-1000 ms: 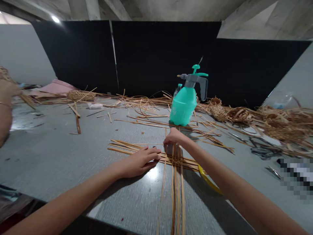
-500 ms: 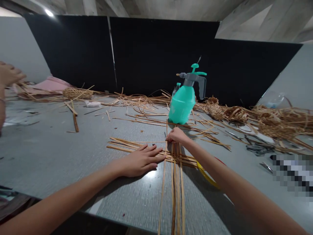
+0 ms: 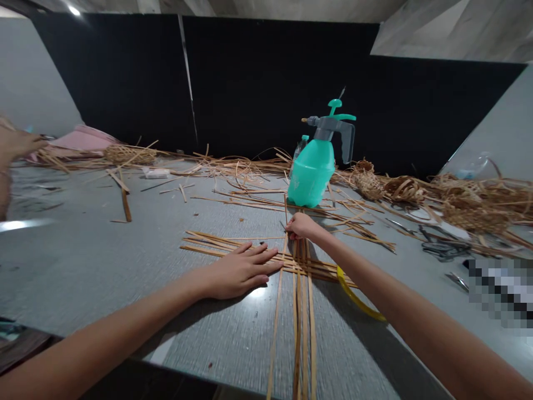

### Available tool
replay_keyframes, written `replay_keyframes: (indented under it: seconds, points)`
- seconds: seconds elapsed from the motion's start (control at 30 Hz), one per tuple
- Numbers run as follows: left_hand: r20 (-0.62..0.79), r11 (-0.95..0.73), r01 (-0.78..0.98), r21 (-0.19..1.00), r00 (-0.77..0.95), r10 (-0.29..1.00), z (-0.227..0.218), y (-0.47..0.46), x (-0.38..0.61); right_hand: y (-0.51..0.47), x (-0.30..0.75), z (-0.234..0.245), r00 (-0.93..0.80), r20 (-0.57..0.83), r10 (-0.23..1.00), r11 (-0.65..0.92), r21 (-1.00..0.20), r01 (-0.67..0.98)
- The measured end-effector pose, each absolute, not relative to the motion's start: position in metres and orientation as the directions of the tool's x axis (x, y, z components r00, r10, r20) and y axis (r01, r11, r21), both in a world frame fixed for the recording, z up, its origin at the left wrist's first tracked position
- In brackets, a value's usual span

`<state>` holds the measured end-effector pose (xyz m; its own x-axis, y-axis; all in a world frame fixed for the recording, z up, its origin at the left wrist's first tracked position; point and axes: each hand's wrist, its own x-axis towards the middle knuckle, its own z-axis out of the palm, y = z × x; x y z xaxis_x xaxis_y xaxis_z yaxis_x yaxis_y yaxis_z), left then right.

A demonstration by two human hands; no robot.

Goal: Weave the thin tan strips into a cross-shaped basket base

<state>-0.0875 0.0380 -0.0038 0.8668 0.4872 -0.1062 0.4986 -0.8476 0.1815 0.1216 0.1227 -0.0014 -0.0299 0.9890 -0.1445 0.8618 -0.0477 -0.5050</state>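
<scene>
Thin bamboo strips cross on the grey table: a sideways bundle (image 3: 202, 241) and lengthwise strips (image 3: 304, 333) running toward the near edge, interlaced at the middle. My left hand (image 3: 237, 273) lies flat on the sideways bundle, fingers spread, its fingertips by the left edge of the crossing. Just beyond the crossing, my right hand (image 3: 302, 226) is closed in a pinch at the leftmost lengthwise strip (image 3: 279, 311). A thin dark tip pokes out left of those fingers; I cannot make out what it belongs to. Part of a yellow ring (image 3: 358, 303) shows beside my right forearm.
A green pump spray bottle (image 3: 312, 173) stands behind my right hand, with loose strips around it. Woven pieces (image 3: 470, 214) and dark-handled scissors (image 3: 441, 249) lie at the right. A pink container (image 3: 85, 139) is back left. Another person's hand (image 3: 19, 143) shows at the left edge.
My right hand has shifted slightly away from me along the strip, still pinched. My left hand stays flat in place. The other person's hand at the left has moved lower. The view has tilted slightly.
</scene>
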Motion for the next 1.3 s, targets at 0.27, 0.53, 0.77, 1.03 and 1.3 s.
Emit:
replay_keyframes:
  seconds: [0.27,0.53,0.77,1.03,1.3]
  points:
    - [-0.088,-0.823,0.522,0.224,0.852,0.516,-0.002,0.034,-0.087,0.093,0.120,0.004,-0.069,0.145,0.987,0.121,-0.389,0.913]
    - [-0.084,-0.792,0.560,0.242,0.825,0.558,-0.002,0.034,-0.086,0.034,0.138,-0.002,-0.743,0.265,0.614,0.789,-0.223,0.572]
    - [-0.077,-0.790,0.564,0.239,0.822,0.564,-0.002,0.033,-0.085,0.031,0.138,0.004,-0.825,0.194,0.532,0.846,-0.078,0.527]
    - [-0.092,-0.794,0.568,0.219,0.822,0.562,-0.001,0.033,-0.084,0.040,0.141,0.001,-0.868,0.139,0.477,0.878,-0.028,0.478]
    - [-0.111,-0.779,0.588,0.217,0.808,0.579,-0.001,0.034,-0.085,0.046,0.140,0.004,-0.912,0.100,0.399,0.913,0.044,0.404]
